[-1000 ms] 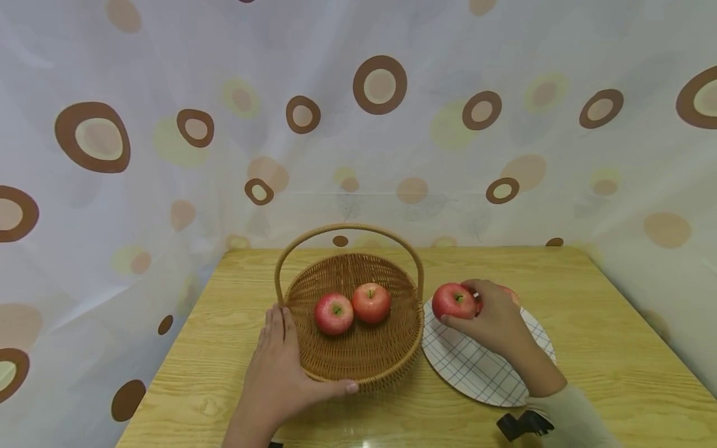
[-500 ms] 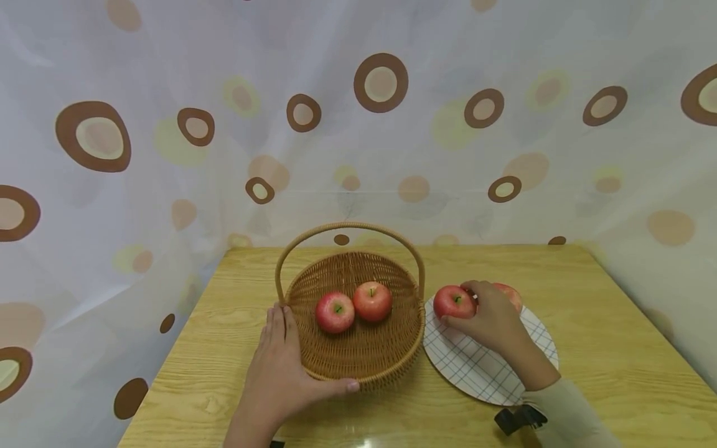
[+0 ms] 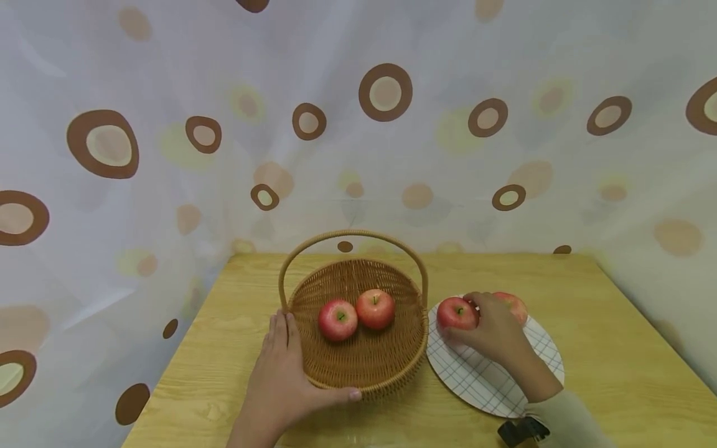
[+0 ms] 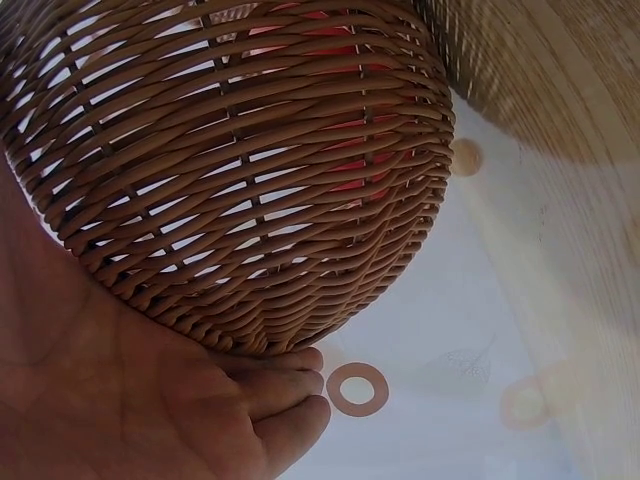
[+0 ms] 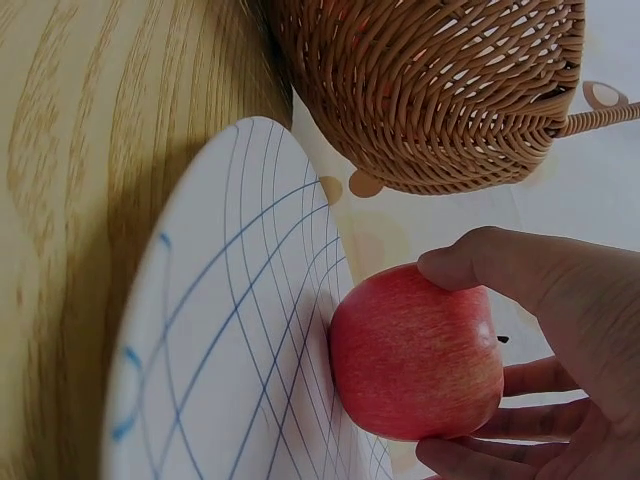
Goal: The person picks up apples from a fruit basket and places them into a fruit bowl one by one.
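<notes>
My left hand (image 3: 285,373) lies along the near left side of a wicker basket (image 3: 386,361), with fingers straight on its outer wall and the thumb along the front rim. In the left wrist view, the palm and fingers (image 4: 290,410) touch the basket's weave. Two red apples, a left one (image 3: 338,320) and a right one (image 3: 375,309), lie inside the basket. My right hand (image 3: 495,333) grips a red apple (image 5: 415,355) between thumb and fingers, low over a white plate (image 3: 487,386) with blue grid lines. The apple appears to touch the plate. Another apple (image 3: 515,305) sits behind my right hand, partly hidden.
The basket's tall arched handle (image 3: 354,233) stands upright across it. Everything rests on a light wooden table (image 3: 616,354). A pale curtain (image 3: 448,162) with brown ring patterns hangs behind and at both sides.
My right hand has lowered slightly with the apple toward the plate. The left hand and basket keep their places; the head view has shifted a little.
</notes>
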{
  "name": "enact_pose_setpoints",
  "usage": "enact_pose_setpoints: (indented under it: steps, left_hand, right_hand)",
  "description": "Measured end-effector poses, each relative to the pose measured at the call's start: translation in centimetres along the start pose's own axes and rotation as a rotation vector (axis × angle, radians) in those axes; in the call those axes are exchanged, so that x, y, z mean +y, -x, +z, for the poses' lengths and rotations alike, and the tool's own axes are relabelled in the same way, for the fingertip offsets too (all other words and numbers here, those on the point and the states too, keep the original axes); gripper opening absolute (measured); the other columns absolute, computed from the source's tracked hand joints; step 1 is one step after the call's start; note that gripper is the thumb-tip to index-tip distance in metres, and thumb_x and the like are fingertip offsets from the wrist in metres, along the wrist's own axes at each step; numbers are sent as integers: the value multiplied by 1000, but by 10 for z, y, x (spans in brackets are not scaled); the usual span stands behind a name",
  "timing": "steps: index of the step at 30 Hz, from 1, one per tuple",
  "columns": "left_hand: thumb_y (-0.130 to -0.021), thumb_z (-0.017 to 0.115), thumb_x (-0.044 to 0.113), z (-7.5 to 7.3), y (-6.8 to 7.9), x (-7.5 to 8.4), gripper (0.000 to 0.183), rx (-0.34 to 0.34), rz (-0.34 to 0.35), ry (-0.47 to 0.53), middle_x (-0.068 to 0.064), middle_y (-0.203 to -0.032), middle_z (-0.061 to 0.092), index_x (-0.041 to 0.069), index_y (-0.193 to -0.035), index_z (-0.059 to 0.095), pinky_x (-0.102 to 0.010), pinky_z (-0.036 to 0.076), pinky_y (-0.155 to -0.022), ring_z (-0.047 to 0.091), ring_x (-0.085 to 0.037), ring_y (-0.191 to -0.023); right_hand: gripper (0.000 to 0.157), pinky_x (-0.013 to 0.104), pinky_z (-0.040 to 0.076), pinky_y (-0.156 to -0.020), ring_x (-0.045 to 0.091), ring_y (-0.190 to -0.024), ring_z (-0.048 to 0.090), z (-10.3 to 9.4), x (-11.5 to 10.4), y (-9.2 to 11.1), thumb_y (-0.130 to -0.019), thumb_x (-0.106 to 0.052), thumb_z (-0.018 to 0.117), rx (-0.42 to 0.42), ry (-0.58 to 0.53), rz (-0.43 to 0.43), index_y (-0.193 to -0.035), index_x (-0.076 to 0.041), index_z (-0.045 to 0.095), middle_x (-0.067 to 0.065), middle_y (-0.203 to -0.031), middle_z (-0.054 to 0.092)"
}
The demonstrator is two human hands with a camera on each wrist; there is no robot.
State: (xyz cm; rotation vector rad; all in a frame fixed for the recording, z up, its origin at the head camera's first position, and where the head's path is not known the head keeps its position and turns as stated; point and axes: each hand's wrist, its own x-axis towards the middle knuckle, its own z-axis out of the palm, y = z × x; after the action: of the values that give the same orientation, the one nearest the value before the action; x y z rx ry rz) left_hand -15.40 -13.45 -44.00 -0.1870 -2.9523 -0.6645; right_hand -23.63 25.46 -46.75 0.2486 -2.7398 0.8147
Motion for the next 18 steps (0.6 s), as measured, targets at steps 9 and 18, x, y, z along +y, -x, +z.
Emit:
enact_pose_setpoints:
  steps: [9, 18]
  left_hand:
    - [-48, 60, 110, 0, -1, 1, 175, 29, 17, -5, -30, -175, -3, -8, -166, 10, -60, 22, -131, 0, -42, -165]
    - [-48, 60, 110, 0, 1, 1, 175, 4, 4, -10, -30, -175, -3, -8, -167, 9, -61, 24, -130, 1, -43, -165]
  right_hand:
    - [84, 59, 60, -85, 44, -113, 69, -3, -3, 1, -82, -50, 87, -40, 71, 0, -138, 6, 60, 28, -130, 67]
    - [84, 49, 58, -74, 35, -100, 70, -4, -5, 5, -83, -54, 85, -58, 119, 22, -137, 6, 62, 25, -126, 69]
